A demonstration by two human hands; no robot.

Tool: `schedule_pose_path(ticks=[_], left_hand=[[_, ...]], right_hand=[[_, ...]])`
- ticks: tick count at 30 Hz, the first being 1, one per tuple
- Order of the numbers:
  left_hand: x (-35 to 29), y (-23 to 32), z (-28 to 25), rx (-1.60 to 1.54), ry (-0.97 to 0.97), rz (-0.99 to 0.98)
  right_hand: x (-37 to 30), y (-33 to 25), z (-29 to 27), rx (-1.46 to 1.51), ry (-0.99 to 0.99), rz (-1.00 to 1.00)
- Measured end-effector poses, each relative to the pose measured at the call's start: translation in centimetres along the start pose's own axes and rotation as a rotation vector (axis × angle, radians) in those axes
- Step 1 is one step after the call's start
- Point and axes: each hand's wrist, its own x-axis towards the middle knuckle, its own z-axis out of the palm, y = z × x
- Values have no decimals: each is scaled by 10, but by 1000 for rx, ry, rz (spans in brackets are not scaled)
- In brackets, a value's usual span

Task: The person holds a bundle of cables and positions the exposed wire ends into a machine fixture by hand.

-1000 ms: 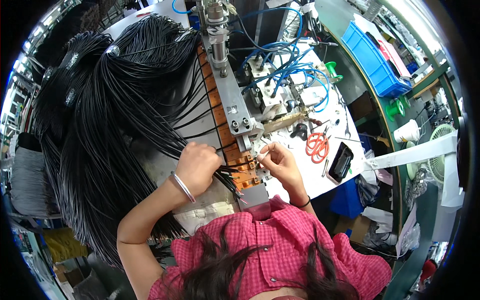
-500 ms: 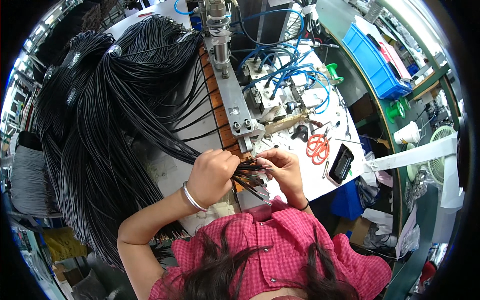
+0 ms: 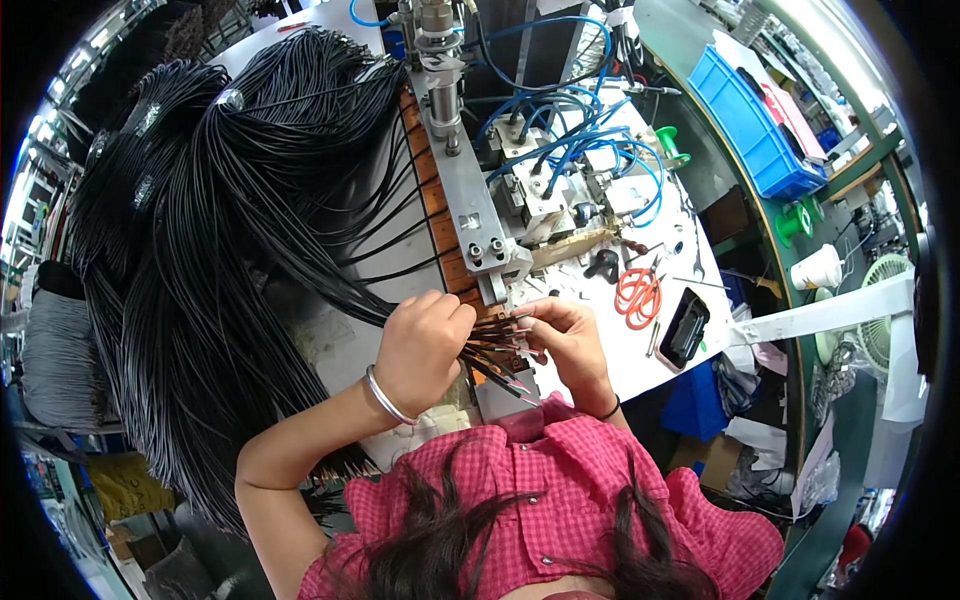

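My left hand point(image 3: 422, 345) is wrapped round a bundle of thin black cables point(image 3: 330, 275), whose stripped ends point(image 3: 497, 358) fan out to its right. My right hand point(image 3: 565, 340) pinches among those ends with thumb and forefinger, close to the front of an orange-brown slotted rail point(image 3: 455, 265). Single black cables lie across the rail further back. Just beyond my hands stands the metal bar point(image 3: 470, 215) of a press with a cylinder on top. Exactly which cable end my right fingertips grip is too small to tell.
Large heaps of black cable point(image 3: 180, 300) cover the table's left side. Blue air hoses point(image 3: 575, 150) run over metal blocks at the back. To the right lie orange-handled scissors point(image 3: 637, 297) and a black tray point(image 3: 684, 328). A blue bin point(image 3: 750, 120) stands far right.
The cable ends between my hands have shifted and spread slightly differently. My right fingers have moved a little among them; my left hand keeps its hold in nearly the same place.
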Motion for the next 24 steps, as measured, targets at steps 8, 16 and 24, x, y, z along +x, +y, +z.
schedule_pose_path(ticks=[8, 16, 24], left_hand=[[-2, 0, 6, -34, 15, 56], [0, -1, 5, -15, -5, 133], [-4, -2, 9, 50, -27, 76]], right_hand=[[3, 2, -7, -225, 35, -65], [7, 6, -12, -304, 65, -14], [14, 5, -19, -204, -127, 186]])
